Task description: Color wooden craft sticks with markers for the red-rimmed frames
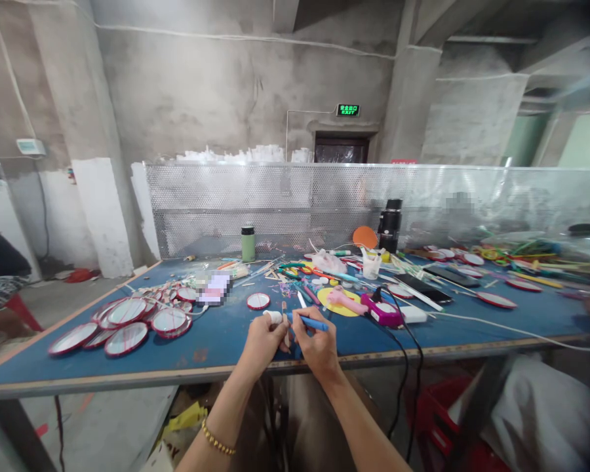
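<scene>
Both hands meet over the front edge of the blue table. My left hand (264,344) is closed, with a small white cylinder-like piece (273,317) at its fingertips. Whether that piece is gripped or wrapped round a finger is hard to tell. My right hand (319,344) has its fingers closed round a blue pen (315,322), which lies almost level and points toward the left fingers. A short brown stick (284,307) shows just past the left fingertips. Beyond the right hand is a white pointed piece (301,299). A round red-rimmed mirror (258,301) lies behind the left hand.
A pile of red-rimmed mirrors (126,311) covers the table's left side, beside a phone (215,289). To the right are a yellow disc (343,303), a magenta device (383,311) and black cables (403,354). A green bottle (248,244) and black thermos (390,226) stand behind.
</scene>
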The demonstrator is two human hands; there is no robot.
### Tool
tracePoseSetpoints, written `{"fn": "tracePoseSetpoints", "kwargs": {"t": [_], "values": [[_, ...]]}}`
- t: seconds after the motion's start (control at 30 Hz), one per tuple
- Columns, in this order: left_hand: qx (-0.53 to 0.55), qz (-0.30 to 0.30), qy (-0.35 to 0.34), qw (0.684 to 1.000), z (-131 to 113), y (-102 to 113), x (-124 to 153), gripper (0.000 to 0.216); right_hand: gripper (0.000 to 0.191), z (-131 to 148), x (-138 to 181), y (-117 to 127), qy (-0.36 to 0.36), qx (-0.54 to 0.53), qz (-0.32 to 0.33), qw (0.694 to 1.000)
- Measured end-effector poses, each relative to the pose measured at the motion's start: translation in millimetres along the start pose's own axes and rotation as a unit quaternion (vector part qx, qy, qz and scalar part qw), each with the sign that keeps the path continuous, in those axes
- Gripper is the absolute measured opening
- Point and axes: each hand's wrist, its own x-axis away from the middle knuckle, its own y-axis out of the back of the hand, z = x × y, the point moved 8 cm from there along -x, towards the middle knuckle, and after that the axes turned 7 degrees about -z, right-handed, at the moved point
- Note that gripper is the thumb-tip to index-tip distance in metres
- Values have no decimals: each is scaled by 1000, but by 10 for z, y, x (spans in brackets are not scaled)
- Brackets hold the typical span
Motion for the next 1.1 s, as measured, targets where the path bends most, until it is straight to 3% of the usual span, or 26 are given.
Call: {"fn": "tracePoseSetpoints", "kwargs": {"t": [1.1], "values": [[13,-8,3,1000,35,-5,-21,31,14,45,-18,33,8,-7,-23,1000]]}}
